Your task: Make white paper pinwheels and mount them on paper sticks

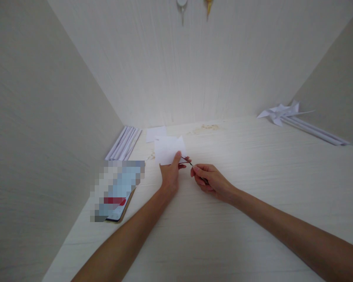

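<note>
1. Both hands meet near the middle of the pale desk [253,203]; the left hand [170,174] is closed in a pinch on the lower right corner of a white paper sheet [167,150], thumb on top and fingers beneath.
2. Just beside it, the right hand [211,181] is closed around a pair of thin scissors [188,161], whose dark blades reach up and left to the paper's corner at the left thumb.
3. Only the slim tips of the blades show and the handles are hidden in the fist, so it may be another thin dark tool; I cannot tell for certain.
4. Held at that one corner, the sheet lies low over the desk, its far right corner rising to a small point.
5. Behind the sheet and touching or overlapping it, a smaller white paper piece [155,133] lies flat near the back wall [194,70].
6. Left of both, a bundle of white rolled paper sticks [123,143] lies against the left wall [41,117], running away from the viewer.
7. Nearer along the same wall, a phone [119,196] lies flat at the desk's left edge, its screen blurred out.
8. A faint brownish stain [207,127] marks the desk close to the back wall.
9. Well apart at the far right, a white paper pinwheel [279,111] lies by the right wall with long white sticks [314,131] stretching from it toward the viewer.
</note>
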`<control>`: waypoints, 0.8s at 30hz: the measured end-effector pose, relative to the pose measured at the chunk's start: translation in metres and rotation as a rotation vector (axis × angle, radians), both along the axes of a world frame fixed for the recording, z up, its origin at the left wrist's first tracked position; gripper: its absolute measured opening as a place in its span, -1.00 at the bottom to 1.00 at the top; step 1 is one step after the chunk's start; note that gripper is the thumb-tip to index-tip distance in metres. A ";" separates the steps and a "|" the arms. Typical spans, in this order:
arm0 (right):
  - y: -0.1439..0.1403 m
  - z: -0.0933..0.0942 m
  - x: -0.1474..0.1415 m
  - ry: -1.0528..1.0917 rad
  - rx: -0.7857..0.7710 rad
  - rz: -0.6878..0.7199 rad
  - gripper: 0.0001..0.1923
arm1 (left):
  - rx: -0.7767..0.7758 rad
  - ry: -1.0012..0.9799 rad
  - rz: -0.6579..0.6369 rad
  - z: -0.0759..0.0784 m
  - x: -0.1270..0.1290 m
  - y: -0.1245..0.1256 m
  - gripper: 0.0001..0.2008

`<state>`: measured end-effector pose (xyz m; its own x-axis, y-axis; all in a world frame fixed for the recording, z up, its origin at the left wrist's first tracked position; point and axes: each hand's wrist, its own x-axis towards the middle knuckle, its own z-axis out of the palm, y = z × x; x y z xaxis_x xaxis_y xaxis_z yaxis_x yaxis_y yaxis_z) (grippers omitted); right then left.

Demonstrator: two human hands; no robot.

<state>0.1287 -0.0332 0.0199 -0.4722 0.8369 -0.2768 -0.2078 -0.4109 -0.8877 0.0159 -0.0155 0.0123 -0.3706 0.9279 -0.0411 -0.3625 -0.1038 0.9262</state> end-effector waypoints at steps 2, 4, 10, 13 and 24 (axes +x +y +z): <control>0.000 -0.001 0.000 0.000 0.009 0.005 -0.79 | -0.004 -0.008 0.012 0.000 0.000 0.000 -0.77; 0.000 -0.002 0.000 -0.004 0.018 0.011 -0.79 | -0.004 -0.016 0.024 0.000 0.000 0.000 -0.76; 0.001 -0.002 0.000 -0.086 0.099 0.051 -0.81 | -0.002 -0.049 0.017 -0.001 0.000 0.001 -0.78; -0.004 -0.003 0.000 -0.146 0.240 0.047 -0.80 | 0.001 -0.073 0.016 -0.001 -0.001 0.001 -0.78; 0.030 -0.005 0.017 -0.504 0.753 -0.454 -0.84 | -0.016 -0.026 0.008 0.003 -0.001 -0.003 -0.80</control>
